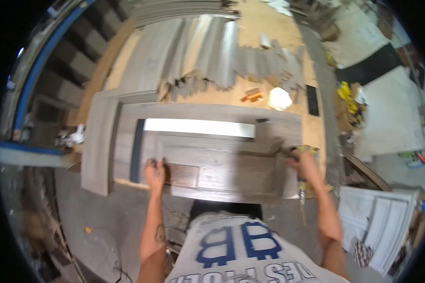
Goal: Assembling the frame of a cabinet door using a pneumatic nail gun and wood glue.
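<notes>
A grey-brown wood-grain panel lies across the table in front of me. My left hand is closed at the panel's near left part, beside a small brown wood rectangle; something small and dark shows at its fingers. Over the near right corner of the panel, my right hand is curled round a blurred dark-and-yellow thing whose kind I cannot make out. A long white strip lies along the far part of the panel. Near its left end runs a dark strip, crosswise.
Grey boards are stacked at the left. Several narrow wood strips lie farther back on the table. Small orange-brown pieces and a white lump sit beyond the panel. A white panelled door piece stands at the lower right.
</notes>
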A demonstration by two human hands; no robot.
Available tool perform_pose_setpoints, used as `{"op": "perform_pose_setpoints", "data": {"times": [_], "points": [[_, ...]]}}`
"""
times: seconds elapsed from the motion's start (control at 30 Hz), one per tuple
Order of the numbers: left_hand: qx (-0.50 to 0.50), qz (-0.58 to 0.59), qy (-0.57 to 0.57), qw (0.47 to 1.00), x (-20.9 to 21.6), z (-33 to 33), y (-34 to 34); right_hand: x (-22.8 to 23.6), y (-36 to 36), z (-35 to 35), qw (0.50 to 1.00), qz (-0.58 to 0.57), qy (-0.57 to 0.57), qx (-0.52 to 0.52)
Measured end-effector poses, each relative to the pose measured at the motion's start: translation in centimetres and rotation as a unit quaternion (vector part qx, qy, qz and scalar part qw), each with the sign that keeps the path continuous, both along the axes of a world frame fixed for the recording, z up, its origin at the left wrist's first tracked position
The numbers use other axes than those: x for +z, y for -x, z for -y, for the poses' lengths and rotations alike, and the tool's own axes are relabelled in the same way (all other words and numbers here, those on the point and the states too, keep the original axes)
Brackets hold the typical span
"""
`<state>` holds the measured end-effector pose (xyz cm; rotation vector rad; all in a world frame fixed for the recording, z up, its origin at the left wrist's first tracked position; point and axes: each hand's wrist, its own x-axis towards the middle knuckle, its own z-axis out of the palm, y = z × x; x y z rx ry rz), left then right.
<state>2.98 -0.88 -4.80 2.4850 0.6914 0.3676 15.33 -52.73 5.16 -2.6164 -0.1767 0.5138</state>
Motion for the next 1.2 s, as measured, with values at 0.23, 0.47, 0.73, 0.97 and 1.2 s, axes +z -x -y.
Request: {"op": "perform_pose_setpoints", "data": {"times": [0.23, 0.47, 0.73, 0.97, 1.2], "points": [[0.050, 0.021, 0.025, 0.998, -1.7, -1.8, -6.7, -2.8, -12.8, 6.3, 0.973, 0.031, 0.135, 0.187], [-0.002, -0.057, -0.091, 0.994, 2.2, 0.8, -7.7, -5.4, -8.2, 2.7, 0.965, 0.257, 0.001, 0.051], [-0.376, -0.217, -0.055, 0.899, 3.5, 0.9, -12.0, -6.2, 2.6, -9.3, 0.966, 0.238, -0.058, 0.079], [-0.445, -0.153, -0.071, 0.880, 3.5, 0.8, -12.4, -6.4, 13.5, -14.7, 0.967, 0.170, -0.082, 0.174], [-0.514, -0.055, -0.044, 0.855, 2.7, 2.9, -13.0, -6.6, 15.2, -20.8, 0.935, 0.214, -0.035, 0.280]]}}
